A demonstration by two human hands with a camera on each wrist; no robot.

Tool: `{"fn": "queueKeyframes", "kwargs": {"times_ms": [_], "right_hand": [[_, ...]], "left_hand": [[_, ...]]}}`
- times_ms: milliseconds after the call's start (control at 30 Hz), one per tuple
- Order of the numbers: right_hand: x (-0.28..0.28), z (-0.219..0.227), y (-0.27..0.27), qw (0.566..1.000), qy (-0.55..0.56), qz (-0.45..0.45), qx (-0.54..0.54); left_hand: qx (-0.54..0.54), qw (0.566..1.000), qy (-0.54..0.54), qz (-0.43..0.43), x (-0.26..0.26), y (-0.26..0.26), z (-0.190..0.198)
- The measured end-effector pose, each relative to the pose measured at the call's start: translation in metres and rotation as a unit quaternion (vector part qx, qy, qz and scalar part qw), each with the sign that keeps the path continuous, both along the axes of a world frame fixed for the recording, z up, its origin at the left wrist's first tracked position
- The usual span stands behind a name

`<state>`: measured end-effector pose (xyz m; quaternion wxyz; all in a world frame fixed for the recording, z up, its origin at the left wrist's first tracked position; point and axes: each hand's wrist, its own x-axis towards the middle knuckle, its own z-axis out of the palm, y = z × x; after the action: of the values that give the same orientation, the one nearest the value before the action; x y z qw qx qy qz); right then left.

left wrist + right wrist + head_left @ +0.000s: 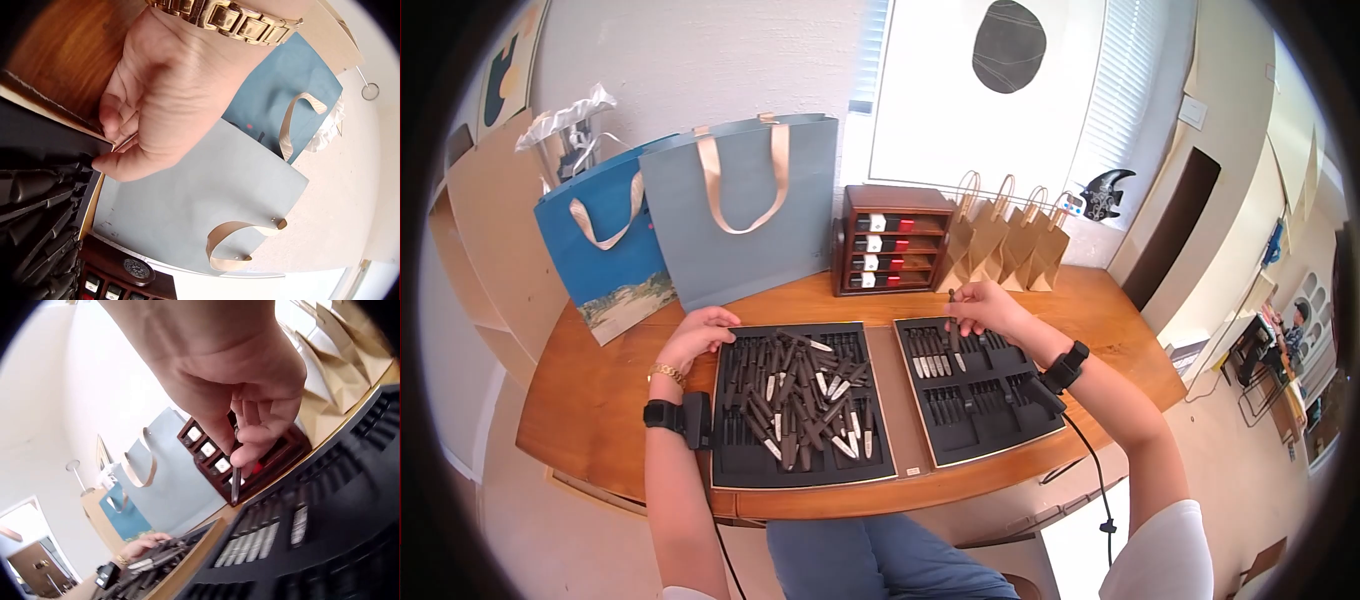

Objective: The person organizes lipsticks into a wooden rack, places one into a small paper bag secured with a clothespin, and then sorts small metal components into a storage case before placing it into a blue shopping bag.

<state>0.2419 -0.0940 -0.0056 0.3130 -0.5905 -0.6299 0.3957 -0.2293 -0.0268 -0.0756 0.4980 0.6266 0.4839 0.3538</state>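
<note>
My right hand (990, 308) pinches a slim dark piece (235, 482) between thumb and fingers, above the back edge of the right black tray (990, 447). In that tray, several dark pieces with silver ends (932, 366) lie side by side at the back left; another (300, 526) lies slightly apart to their right. My left hand (692, 338) grips the back left corner of the left black tray (733, 470), its thumb over the rim and its fingers outside. Many dark pieces with silver ends (800, 395) lie heaped at mixed angles on that tray.
Behind the trays stand a blue bag (605, 250), a grey-blue bag (745, 240), a dark wooden rack (893, 285) with small boxes and several brown paper bags (990, 245). A brown strip (900, 400) lies between the trays. A cable (1100, 480) hangs from the right wrist.
</note>
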Motion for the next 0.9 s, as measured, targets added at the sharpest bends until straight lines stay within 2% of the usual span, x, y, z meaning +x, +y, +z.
{"fn": "queueKeyframes", "kwargs": {"times_ms": [67,100,167,233,333,600,900], "right_hand": [[0.019,-0.003,-0.004,0.992,-0.117,-0.019,0.041],[0.024,-0.005,-0.007,0.992,-0.115,-0.023,0.041],[0.027,-0.009,-0.012,0.981,-0.190,-0.043,0.020],[0.025,-0.016,-0.014,0.983,-0.178,-0.046,0.023],[0.017,-0.024,-0.015,0.972,-0.230,-0.030,0.022],[0.011,-0.032,-0.021,0.979,-0.203,-0.032,0.017],[0.011,-0.031,-0.032,0.982,-0.175,0.007,0.068]], "left_hand": [[-0.002,1.000,0.000,0.010,0.002,-0.003,0.003],[-0.001,1.000,0.002,0.005,0.004,-0.004,0.003],[-0.008,1.000,0.014,0.018,0.004,-0.004,0.004],[-0.009,1.000,0.022,0.011,0.003,-0.005,0.005],[-0.003,1.000,0.007,0.007,0.003,-0.005,0.005],[-0.012,1.000,-0.007,0.012,0.001,-0.003,0.002],[-0.011,1.000,0.009,0.021,0.005,-0.007,0.008]]}}
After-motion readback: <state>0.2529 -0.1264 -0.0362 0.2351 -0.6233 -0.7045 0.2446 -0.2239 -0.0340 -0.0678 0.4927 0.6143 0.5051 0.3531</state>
